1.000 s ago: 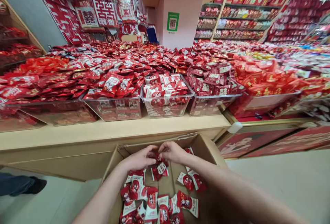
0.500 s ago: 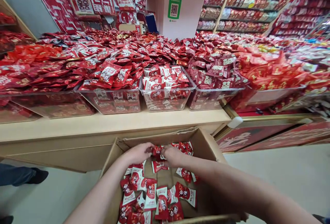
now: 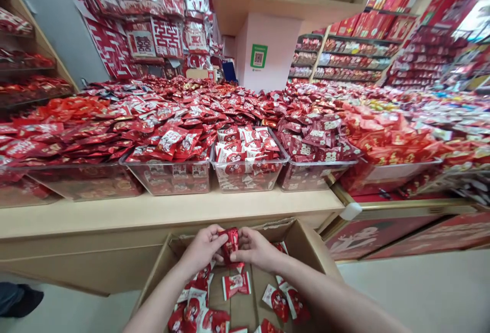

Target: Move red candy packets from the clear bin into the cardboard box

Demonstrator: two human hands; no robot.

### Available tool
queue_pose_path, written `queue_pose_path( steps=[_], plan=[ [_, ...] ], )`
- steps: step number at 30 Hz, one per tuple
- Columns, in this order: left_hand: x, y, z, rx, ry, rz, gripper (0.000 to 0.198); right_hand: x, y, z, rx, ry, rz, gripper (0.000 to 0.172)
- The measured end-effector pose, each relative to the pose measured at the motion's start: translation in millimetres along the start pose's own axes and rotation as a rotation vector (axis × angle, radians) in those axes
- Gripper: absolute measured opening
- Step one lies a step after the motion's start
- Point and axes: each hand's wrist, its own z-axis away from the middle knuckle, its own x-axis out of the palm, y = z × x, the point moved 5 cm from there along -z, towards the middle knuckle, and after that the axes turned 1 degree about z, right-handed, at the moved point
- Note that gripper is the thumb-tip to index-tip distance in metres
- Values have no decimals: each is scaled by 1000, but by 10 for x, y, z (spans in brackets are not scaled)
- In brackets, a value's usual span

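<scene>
My left hand (image 3: 203, 247) and my right hand (image 3: 257, 247) are cupped together over an open cardboard box (image 3: 306, 246), both closed around a bunch of red and white candy packets (image 3: 231, 241). More of the same packets (image 3: 237, 284) lie loose on the box floor below my hands. Straight ahead on the wooden counter (image 3: 161, 210) stands a clear bin (image 3: 248, 177) holding matching red and white packets.
Clear bins (image 3: 170, 177) heaped with red sweets cover the counter to left and right. A pink pillar (image 3: 264, 52) with a green QR sign stands behind. Shelves of red goods (image 3: 356, 42) line the back. Another person's dark shoe (image 3: 17, 300) shows at the lower left.
My hands have risen out of the box with a gathered bunch of packets. The camera has tilted up, so less of the box shows.
</scene>
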Motion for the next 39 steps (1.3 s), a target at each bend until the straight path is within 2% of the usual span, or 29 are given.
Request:
queue_pose_path(
  steps=[3,6,8,10,12,14,16,18,20,22,25,28,32,37,39],
  plan=[
    [-7,61,20,22,61,37,30,-36,-158,23,-70,31,247,29],
    [20,86,97,-94,33,162,34,-47,-345,114,-232,68,688,17],
    [78,59,164,-230,-59,271,37,-22,-425,177,-357,73,934,21],
    [126,43,203,-282,-132,355,33,5,-462,210,-442,72,1056,29],
    [140,35,195,-261,-142,406,32,32,-496,220,-517,79,1102,39],
    [133,42,158,-196,-105,413,44,66,-548,233,-624,83,1114,48],
    [133,80,128,-108,-71,393,55,82,-606,260,-742,104,1090,53],
    [142,153,120,7,-40,383,61,35,-650,283,-796,192,1012,53],
    [158,226,131,99,-12,380,63,-74,-655,285,-753,326,843,45],
    [171,272,146,145,16,371,64,-187,-591,248,-608,403,583,34],
    [180,280,154,150,37,360,67,-218,-429,148,-360,337,218,28],
    [175,258,144,138,31,357,65,-164,-354,77,-251,261,67,31],
    [169,237,138,123,-17,370,58,-159,-343,54,-168,280,-5,33],
    [226,133,157,-34,-140,303,35,-172,-454,109,-176,302,-90,35],
    [240,119,163,-26,-163,273,28,-170,-492,125,-172,297,-118,35]
  ],
)
